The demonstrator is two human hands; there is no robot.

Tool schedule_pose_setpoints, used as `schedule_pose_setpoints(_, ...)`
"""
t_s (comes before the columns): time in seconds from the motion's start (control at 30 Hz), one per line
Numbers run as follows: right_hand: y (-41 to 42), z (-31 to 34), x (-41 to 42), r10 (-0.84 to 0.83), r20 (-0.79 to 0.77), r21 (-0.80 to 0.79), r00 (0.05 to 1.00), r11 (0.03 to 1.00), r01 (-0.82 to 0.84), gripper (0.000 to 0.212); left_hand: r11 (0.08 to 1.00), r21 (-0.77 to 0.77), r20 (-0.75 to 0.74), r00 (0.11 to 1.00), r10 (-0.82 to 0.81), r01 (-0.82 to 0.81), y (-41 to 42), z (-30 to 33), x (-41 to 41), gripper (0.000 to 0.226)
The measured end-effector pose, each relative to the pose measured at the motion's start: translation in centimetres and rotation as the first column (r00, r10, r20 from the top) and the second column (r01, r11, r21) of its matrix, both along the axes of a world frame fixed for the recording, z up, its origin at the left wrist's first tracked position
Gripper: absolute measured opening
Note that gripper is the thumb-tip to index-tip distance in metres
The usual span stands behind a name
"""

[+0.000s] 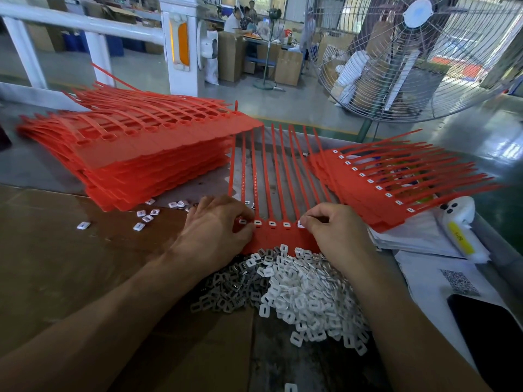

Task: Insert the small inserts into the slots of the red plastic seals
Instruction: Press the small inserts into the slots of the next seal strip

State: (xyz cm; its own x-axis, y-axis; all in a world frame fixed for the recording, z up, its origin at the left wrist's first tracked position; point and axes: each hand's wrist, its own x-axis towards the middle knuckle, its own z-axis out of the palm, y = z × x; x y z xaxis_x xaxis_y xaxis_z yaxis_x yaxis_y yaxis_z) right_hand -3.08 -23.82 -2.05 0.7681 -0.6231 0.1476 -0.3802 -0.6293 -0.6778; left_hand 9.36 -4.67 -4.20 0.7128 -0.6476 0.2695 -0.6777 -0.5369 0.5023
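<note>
A sheet of joined red plastic seals (278, 236) lies in front of me, its tails fanning away toward the table's far edge. White inserts sit in several of its slots (272, 223). My left hand (215, 230) rests on the sheet's left end, fingertips pinched at the leftmost slot. Over at the sheet's right end, my right hand (336, 230) presses an insert (300, 224) into a slot with thumb and forefinger. A heap of loose white and grey inserts (294, 292) lies just below the sheet, between my forearms.
A tall stack of red seal sheets with open slots (135, 148) stands at the left. A stack with white inserts fitted (396, 188) lies at the right. Stray inserts (147, 217) dot the cardboard. A phone (486, 335), papers and a floor fan (418, 52) are on the right.
</note>
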Motion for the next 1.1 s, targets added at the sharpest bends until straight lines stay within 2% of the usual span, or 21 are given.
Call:
schedule_pose_setpoints(0.33, 0.2, -0.3, 0.4, -0.013, 0.007, -0.072, 1.000, 0.997, 0.014, 0.008, 1.000, 0.011, -0.003, 1.000, 0.000, 0.000, 0.1, 0.0, 0.0, 0.025)
schedule_pose_setpoints(0.47, 0.6, 0.1, 0.0, 0.029, -0.020, -0.151, 0.999, 0.988, -0.031, 0.014, 1.000, 0.022, -0.012, 1.000, -0.002, 0.002, 0.2, 0.1, 0.1, 0.027)
schedule_pose_setpoints(0.57, 1.0, 0.4, -0.3, 0.064, -0.088, -0.267, 0.994, 0.960, -0.085, 0.021, 1.000, 0.023, -0.012, 1.000, -0.005, 0.005, 0.2, 0.1, 0.0, 0.027)
schedule_pose_setpoints(0.73, 1.6, 1.2, -0.5, 0.073, -0.285, -0.406, 0.956, 0.894, -0.189, 0.030, 1.000, 0.021, -0.014, 1.000, 0.002, -0.002, 0.1, 0.1, 0.0, 0.028)
schedule_pose_setpoints(0.87, 1.9, 1.5, -0.6, 0.054, -0.356, -0.438, 0.933, 0.873, -0.217, 0.031, 1.000, 0.026, -0.023, 1.000, 0.003, -0.003, 0.1, 0.2, 0.0, 0.028)
schedule_pose_setpoints(1.1, 1.9, 1.3, -0.6, 0.054, -0.322, -0.421, 0.945, 0.886, -0.194, 0.032, 0.999, 0.034, -0.028, 1.000, 0.003, -0.002, 0.2, 0.4, -0.2, 0.028)
